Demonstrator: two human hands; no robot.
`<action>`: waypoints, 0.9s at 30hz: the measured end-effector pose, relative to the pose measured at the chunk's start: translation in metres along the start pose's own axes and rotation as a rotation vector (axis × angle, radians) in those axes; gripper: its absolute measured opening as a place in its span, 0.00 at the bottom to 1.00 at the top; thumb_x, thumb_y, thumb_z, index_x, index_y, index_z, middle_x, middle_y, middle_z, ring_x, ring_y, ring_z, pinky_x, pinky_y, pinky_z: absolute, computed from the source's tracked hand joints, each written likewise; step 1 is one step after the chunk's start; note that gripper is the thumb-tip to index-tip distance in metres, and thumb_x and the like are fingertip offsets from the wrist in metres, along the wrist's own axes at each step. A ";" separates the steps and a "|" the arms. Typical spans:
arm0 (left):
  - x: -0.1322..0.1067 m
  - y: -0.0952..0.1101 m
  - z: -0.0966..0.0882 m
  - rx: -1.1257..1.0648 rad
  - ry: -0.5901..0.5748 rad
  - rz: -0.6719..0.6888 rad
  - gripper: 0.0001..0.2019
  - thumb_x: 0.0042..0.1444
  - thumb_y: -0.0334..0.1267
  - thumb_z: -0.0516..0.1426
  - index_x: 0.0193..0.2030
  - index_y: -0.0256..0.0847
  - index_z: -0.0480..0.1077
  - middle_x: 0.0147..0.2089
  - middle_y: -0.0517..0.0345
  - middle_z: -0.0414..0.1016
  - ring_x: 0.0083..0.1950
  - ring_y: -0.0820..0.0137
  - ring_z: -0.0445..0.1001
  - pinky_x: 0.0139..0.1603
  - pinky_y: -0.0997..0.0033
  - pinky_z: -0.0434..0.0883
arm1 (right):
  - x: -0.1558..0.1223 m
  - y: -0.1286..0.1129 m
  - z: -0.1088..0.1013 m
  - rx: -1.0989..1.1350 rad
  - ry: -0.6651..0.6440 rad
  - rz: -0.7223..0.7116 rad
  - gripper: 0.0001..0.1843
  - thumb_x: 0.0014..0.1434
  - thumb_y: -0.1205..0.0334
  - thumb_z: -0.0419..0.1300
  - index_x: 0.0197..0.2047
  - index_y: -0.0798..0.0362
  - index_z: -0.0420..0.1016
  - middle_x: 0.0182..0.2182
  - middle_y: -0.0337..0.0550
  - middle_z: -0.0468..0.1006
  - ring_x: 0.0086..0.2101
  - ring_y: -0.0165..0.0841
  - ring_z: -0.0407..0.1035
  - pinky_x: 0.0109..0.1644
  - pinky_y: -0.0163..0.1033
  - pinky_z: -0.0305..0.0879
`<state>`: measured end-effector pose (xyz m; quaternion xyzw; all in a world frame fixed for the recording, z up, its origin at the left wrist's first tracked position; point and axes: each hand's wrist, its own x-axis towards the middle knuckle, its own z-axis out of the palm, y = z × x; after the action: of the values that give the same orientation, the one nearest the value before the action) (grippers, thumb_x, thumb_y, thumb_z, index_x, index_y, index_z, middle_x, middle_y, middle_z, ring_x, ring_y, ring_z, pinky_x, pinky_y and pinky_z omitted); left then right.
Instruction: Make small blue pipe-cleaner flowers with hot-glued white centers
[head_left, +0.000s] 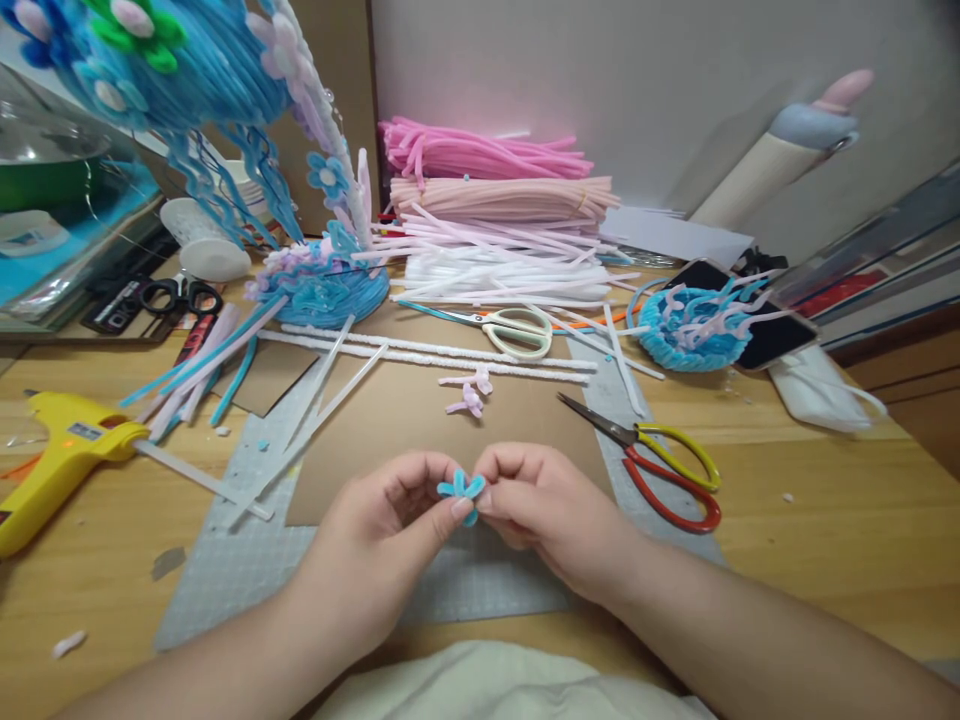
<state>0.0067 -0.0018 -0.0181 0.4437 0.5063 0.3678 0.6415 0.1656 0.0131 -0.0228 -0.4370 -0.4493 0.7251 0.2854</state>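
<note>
A small blue pipe-cleaner flower point(459, 486) with several looped petals is held between my two hands, above a brown cardboard sheet point(360, 470). My left hand point(397, 525) pinches it from the left, thumb across its lower petals. From the right, the thumb and forefinger of my right hand point(544, 505) grip its edge. Two small pale pink pipe-cleaner flowers point(472, 400) lie on the cardboard just beyond my fingers. Farther back, long white pipe-cleaner stems point(450, 357) stretch across the sheet. Scissors with red and yellow handles point(667, 470) rest open to the right.
A yellow glue gun point(71, 450) lies at left on the wooden table. Bundles of pink pipe cleaners point(487, 150) stack against the wall, with cream-handled scissors point(517, 333) before them. A blue pipe-cleaner jellyfish point(187, 75) hangs at upper left; a blue woven piece point(694, 325) sits right.
</note>
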 end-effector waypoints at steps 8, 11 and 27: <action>0.010 0.001 -0.009 -0.143 -0.095 -0.179 0.07 0.51 0.37 0.62 0.34 0.38 0.70 0.29 0.63 0.72 0.31 0.76 0.68 0.35 0.78 0.67 | -0.003 0.006 -0.002 -0.205 0.096 -0.241 0.04 0.58 0.63 0.55 0.34 0.54 0.66 0.26 0.36 0.68 0.26 0.25 0.62 0.29 0.31 0.58; 0.010 0.005 -0.010 -0.146 -0.155 -0.190 0.08 0.51 0.37 0.63 0.35 0.37 0.71 0.31 0.61 0.72 0.32 0.76 0.67 0.34 0.79 0.66 | -0.008 0.005 -0.008 -0.479 0.085 -0.397 0.04 0.60 0.64 0.54 0.40 0.52 0.66 0.28 0.36 0.68 0.25 0.25 0.60 0.27 0.31 0.57; 0.009 0.008 -0.008 -0.169 -0.140 -0.225 0.10 0.45 0.40 0.66 0.26 0.36 0.73 0.24 0.62 0.73 0.25 0.76 0.68 0.31 0.77 0.66 | -0.006 0.000 -0.016 -1.085 0.039 -0.785 0.07 0.63 0.68 0.49 0.37 0.54 0.68 0.29 0.42 0.73 0.30 0.30 0.65 0.34 0.35 0.60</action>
<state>0.0010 0.0107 -0.0139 0.3532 0.4741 0.3031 0.7474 0.1829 0.0147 -0.0245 -0.3359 -0.8705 0.2309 0.2759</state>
